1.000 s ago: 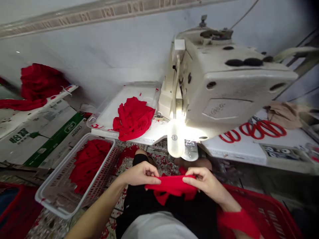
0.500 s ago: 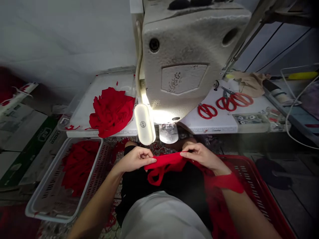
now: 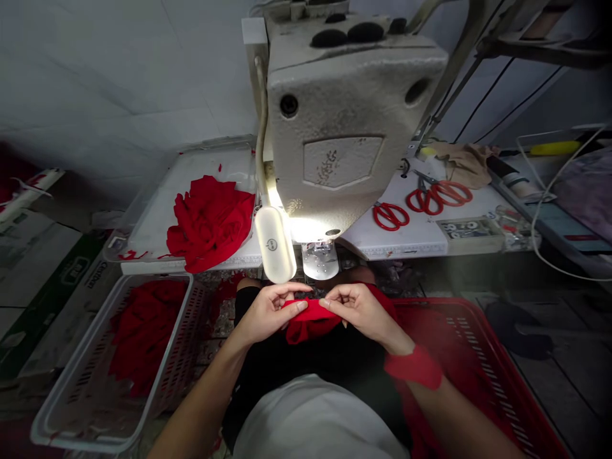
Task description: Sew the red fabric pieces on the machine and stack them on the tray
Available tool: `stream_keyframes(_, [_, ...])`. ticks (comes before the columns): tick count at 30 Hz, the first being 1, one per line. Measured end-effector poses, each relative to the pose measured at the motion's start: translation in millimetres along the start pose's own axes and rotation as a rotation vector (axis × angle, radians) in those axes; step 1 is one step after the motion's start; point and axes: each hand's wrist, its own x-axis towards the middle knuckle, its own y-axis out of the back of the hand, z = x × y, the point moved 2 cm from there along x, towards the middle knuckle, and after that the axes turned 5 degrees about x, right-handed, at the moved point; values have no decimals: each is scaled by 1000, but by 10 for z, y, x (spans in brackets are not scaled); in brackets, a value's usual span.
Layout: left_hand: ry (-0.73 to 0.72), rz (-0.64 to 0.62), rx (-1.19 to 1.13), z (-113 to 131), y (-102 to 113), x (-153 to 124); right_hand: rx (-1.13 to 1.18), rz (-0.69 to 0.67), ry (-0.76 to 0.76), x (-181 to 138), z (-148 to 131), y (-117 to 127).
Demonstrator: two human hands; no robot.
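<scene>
Between my two hands, over my lap, a piece of red fabric is held by its upper edge, with folds hanging below. My left hand pinches one end between thumb and fingers. My right hand pinches the edge a short way along, and a red band wraps that forearm near the wrist. Just beyond my fingers is the sewing machine, its metal plate under a lit lamp. More red cloth trails beside my right arm.
Left of the machine lies a heap of red fabric. Below it stands a white basket holding red cloth. A red basket is at my right. Several red-handled scissors and a bobbin tray rest on the table's right side.
My hands have come closer together along the fabric's edge, shortening the stretch between them. The hanging loop is now bunched up. The view has shifted slightly.
</scene>
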Motion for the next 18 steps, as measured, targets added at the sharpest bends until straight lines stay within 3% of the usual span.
stream_keyframes(5, [-312,152,347,236,58,12,-224,192,291,-105,-383,-94])
stream_keyframes(8, [-338,217,318,311,80,44,-395,296,524,-167,-568,-134])
stream_keyframes(10, [-292,260,238,334,89,83,-416,356,589,-166,-623,-134])
stream_keyframes(18, [-77,409,126,420,89,223,-216,416,354,19,-590,19])
